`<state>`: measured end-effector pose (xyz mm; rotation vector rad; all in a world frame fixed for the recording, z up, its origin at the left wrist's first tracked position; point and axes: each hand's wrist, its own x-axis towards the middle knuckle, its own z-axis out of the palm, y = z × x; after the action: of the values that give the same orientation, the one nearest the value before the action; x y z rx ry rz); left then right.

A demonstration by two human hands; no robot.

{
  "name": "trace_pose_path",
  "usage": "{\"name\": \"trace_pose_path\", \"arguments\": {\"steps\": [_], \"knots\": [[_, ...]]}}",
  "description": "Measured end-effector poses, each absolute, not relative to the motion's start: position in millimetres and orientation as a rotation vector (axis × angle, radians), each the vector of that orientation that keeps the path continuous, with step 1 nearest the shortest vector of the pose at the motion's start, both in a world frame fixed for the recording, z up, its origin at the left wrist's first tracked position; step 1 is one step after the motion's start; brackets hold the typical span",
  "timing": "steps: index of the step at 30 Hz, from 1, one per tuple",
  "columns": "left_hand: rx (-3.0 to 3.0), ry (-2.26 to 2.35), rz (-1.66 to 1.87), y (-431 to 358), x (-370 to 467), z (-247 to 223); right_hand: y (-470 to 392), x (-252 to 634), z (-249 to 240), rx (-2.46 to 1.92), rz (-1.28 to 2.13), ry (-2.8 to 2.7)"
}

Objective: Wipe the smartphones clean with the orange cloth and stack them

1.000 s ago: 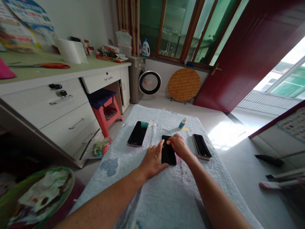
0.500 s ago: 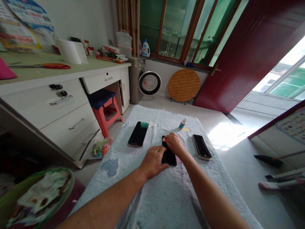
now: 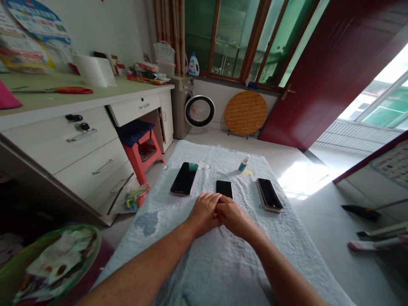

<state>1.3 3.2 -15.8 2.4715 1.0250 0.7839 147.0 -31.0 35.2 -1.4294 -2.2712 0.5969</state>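
A black smartphone (image 3: 225, 187) lies face up on the cloth-covered table (image 3: 219, 276), its lower part hidden under my two hands. My left hand (image 3: 204, 214) grips the phone from its left side, fingers together. Across the lower screen bends my right hand (image 3: 235, 217), its fingers closed and touching the left one. A small orange-yellow bit shows by the right fingertips, too little to name. Left of the hands lies a larger dark smartphone (image 3: 185, 178). To the right, another smartphone (image 3: 269, 193) rests on a pale case or box. Beyond stands a small spray bottle (image 3: 243, 165).
A white desk (image 3: 127, 100) runs along the left, with a red stool (image 3: 140, 148) partly beneath it. At lower left stands a bin (image 3: 102, 250) filled with waste. A washing machine (image 3: 181, 110) with its round door ajar and a round wooden tabletop (image 3: 245, 112) are at the back.
My right hand has slid down the phone from its top edge toward its lower end and now meets my left hand. The upper screen is uncovered. The other phones and bottle have stayed put.
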Motion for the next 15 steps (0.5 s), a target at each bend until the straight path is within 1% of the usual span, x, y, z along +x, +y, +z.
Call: {"name": "trace_pose_path", "arguments": {"steps": [3,10,15], "knots": [[2.479,1.013,0.738,5,-1,-12,-33,150,37,-1.415,0.611,-2.289],[2.508,1.012,0.616,6,-5,-7,-32,188,37,-1.607,0.662,-2.228],[2.507,1.0,0.612,5,-5,-7,-25,195,25,-1.644,0.536,-2.174]]}}
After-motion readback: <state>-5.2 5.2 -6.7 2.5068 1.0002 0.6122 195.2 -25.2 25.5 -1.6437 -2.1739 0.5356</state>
